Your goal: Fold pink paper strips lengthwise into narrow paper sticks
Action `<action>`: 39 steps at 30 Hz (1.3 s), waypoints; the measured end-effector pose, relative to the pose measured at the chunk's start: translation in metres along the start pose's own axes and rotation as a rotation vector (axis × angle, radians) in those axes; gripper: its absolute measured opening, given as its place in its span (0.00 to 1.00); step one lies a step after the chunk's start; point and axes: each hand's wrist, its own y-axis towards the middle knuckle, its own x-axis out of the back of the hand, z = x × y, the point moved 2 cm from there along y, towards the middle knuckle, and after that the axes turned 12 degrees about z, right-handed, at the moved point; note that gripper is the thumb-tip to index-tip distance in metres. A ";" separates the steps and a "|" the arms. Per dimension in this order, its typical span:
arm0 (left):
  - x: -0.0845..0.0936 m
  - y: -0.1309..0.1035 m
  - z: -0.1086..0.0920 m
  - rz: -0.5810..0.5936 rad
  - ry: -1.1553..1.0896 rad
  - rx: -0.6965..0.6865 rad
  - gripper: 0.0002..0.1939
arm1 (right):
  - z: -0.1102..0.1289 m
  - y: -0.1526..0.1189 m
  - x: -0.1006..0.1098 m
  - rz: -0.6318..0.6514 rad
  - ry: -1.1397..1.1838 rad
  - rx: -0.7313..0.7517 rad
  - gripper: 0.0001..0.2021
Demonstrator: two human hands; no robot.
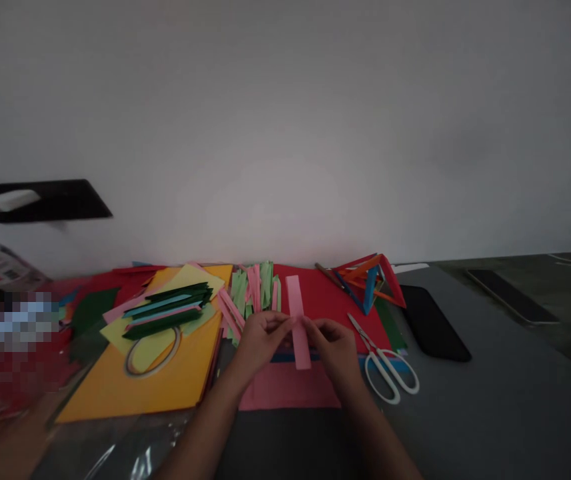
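A narrow pink paper strip (300, 347) is held up between both hands, pinched near its middle. My left hand (266, 337) grips its left edge between thumb and fingers. From the other side, my right hand (334, 341) pinches the right edge. Under the strip lies a pink paper sheet (285, 390), with a red sheet (360, 320) behind it. White-handled scissors (382, 367) rest just right of my right hand, blades pointing away. Beyond my left hand sits a bunch of pink and light green paper strips (255, 283).
On the left, folded dark green and blue strips (170, 307) and a tape roll (135, 363) lie on a stack of yellow-orange paper (175, 393). At right are a folded paper shape (372, 287), a black case-like object (435, 327) and a dark flat device (512, 295). A wall stands behind.
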 end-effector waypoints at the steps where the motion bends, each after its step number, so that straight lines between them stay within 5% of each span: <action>1: 0.001 0.000 -0.001 -0.023 -0.007 -0.001 0.14 | 0.000 0.000 -0.001 0.027 0.003 0.000 0.14; 4: 0.003 -0.001 -0.002 -0.086 0.009 -0.024 0.13 | 0.002 0.000 -0.002 0.086 -0.026 0.024 0.13; 10: -0.001 0.000 0.000 -0.062 0.027 0.010 0.11 | 0.003 0.000 -0.001 -0.002 0.024 0.032 0.12; 17: 0.005 -0.001 -0.003 -0.184 0.019 -0.039 0.11 | 0.004 -0.002 -0.005 0.109 -0.020 0.002 0.13; 24: 0.002 0.000 -0.002 -0.081 0.043 -0.054 0.10 | 0.004 -0.001 -0.002 0.057 -0.053 0.020 0.14; 31: 0.001 0.000 -0.003 -0.183 0.022 -0.081 0.11 | 0.007 -0.002 -0.006 0.140 0.020 0.005 0.14; 39: 0.008 0.006 0.006 -0.144 -0.152 -0.132 0.15 | 0.003 -0.001 -0.007 0.124 0.160 -0.133 0.16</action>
